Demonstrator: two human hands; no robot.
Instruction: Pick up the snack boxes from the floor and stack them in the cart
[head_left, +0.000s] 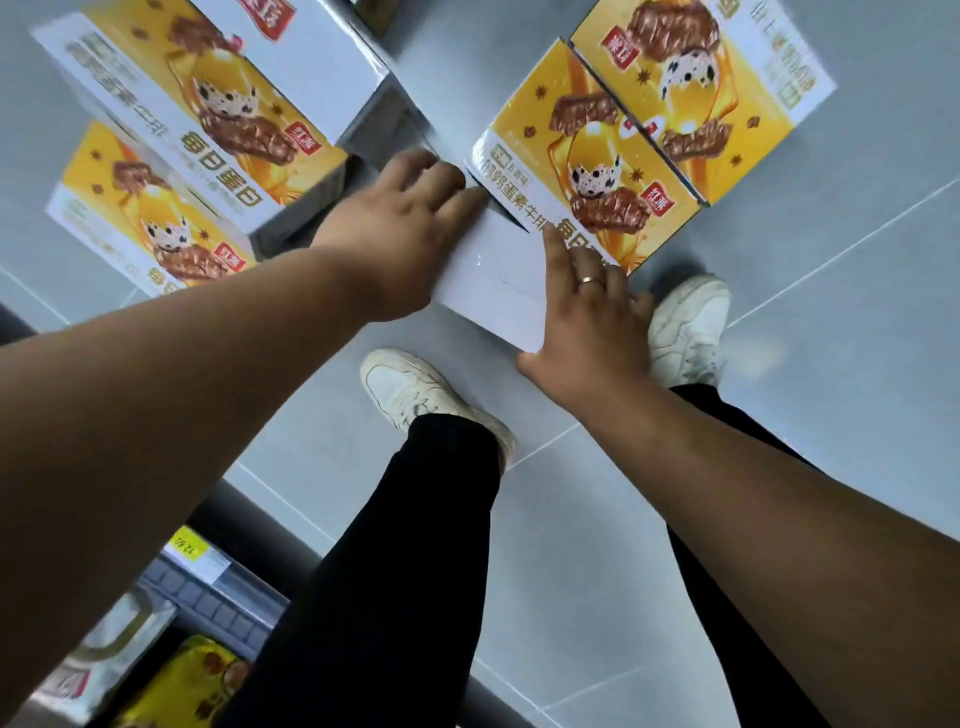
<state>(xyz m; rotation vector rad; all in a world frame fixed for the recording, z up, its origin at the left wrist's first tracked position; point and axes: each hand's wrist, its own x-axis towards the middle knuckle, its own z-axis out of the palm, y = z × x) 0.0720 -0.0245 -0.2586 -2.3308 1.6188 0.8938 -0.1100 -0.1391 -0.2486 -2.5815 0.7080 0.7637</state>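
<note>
Grip is two-handed on the snack box (582, 171): left hand (410, 223) curls over one end and right hand (587, 312) presses straight fingers on the opposite corner, probably clamping it between them to lift it off the floor (831, 364).

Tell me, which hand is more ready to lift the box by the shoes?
Probably left. The left hand curls its fingers over the side edge of the snack box, while the right hand lies flat on its near corner, only steadying.
</note>
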